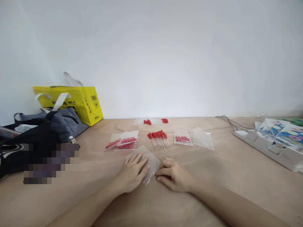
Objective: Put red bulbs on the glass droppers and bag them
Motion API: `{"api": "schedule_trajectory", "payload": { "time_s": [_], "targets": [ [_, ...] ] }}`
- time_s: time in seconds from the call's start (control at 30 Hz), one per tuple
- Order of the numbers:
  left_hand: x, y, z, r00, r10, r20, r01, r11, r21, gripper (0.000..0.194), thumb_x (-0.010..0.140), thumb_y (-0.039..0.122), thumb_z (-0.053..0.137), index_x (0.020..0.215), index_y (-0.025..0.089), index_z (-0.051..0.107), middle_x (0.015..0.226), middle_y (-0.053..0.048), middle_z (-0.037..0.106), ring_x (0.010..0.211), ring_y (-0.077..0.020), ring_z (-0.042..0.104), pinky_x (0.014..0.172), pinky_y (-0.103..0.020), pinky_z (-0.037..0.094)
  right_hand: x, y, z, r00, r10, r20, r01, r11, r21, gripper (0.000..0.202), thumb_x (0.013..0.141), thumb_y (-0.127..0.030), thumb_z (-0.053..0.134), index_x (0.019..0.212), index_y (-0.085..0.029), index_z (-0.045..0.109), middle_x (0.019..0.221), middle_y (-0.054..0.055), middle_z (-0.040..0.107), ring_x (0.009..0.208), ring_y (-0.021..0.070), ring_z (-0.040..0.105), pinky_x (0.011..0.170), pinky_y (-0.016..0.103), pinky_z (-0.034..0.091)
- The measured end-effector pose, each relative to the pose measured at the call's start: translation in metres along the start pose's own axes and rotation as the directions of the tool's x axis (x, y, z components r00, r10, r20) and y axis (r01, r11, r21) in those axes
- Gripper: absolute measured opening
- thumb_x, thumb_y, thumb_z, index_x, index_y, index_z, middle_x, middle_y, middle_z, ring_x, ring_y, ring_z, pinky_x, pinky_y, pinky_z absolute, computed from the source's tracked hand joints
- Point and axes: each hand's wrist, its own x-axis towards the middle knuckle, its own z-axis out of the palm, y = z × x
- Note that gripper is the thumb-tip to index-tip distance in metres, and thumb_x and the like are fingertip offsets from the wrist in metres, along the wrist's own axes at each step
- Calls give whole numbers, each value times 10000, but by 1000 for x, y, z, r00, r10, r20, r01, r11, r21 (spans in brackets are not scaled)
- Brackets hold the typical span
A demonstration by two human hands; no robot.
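A clear zip bag [152,160] lies slantwise on the table in front of me, looking flat. My left hand [134,171] rests on its left part with the fingers spread. At the bag's right edge, my right hand [174,175] has its fingers curled and closed on the plastic. Just beyond the bag is a loose fan of thin clear droppers [159,140] with red bulbs. Filled bags of red-bulbed droppers [126,142] are stacked to the left, and another filled bag [182,137] lies to the right. Beside that is a bag [204,138] with no droppers visible inside.
Near the wall lies a clear pack [156,121] with more red bulbs. At left are a yellow shopping bag [91,105], a striped bag [66,124] and a black bag [30,145]. A white power strip [267,151], cables and printed sheets [281,129] occupy the right side.
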Motion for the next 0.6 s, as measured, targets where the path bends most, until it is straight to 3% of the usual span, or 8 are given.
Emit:
{"api": "schedule_trajectory", "payload": {
  "time_s": [0.07,0.17,0.23,0.3,0.47,0.6],
  "targets": [
    [-2,1,-3,998,30,-49,-29,999,29,502,845,492,306,1218,192,459,1246,-154,451,1147,-321,386,912,-524,303,0,4,0,1000,20,2,-20,1000,-18,175,791,-257,502,898,-221,635,823,43,569,784,160,501,716,300,395],
    [-3,-4,-14,975,221,-26,-222,975,-9,558,752,547,456,1199,214,478,1152,-133,511,1073,-311,442,891,-493,347,-1,12,-3,999,34,5,-33,999,-16,179,794,-248,499,911,-228,633,833,37,583,800,161,506,730,299,397],
    [0,-7,-21,931,364,12,-363,929,-74,583,715,542,518,1217,253,453,1260,-107,433,1160,-310,369,945,-486,300,-1,15,-5,999,31,10,-31,999,-21,180,792,-255,505,915,-228,633,844,36,596,806,162,509,737,303,395],
    [4,-10,-22,906,423,26,-416,899,-134,588,728,519,522,1255,294,390,1371,-64,304,1246,-302,253,995,-497,216,-1,16,-7,1000,16,22,-15,1000,-24,191,797,-269,500,932,-226,629,879,41,610,820,164,512,744,308,391],
    [9,-10,-14,926,366,89,-346,920,-184,616,765,523,475,1307,309,273,1389,-44,270,1269,-265,223,1024,-497,137,-1,13,-10,995,-29,97,33,998,-44,345,794,-377,502,1097,-222,555,1051,57,600,971,196,488,831,350,345],
    [4,1,-4,969,235,80,-224,966,-126,623,792,550,397,1323,257,256,1395,-77,242,1279,-270,187,1018,-499,151,1,9,-11,981,-83,174,85,996,-7,501,768,-467,504,1193,-203,475,1163,67,540,1102,201,423,915,354,281]
  ]
}}
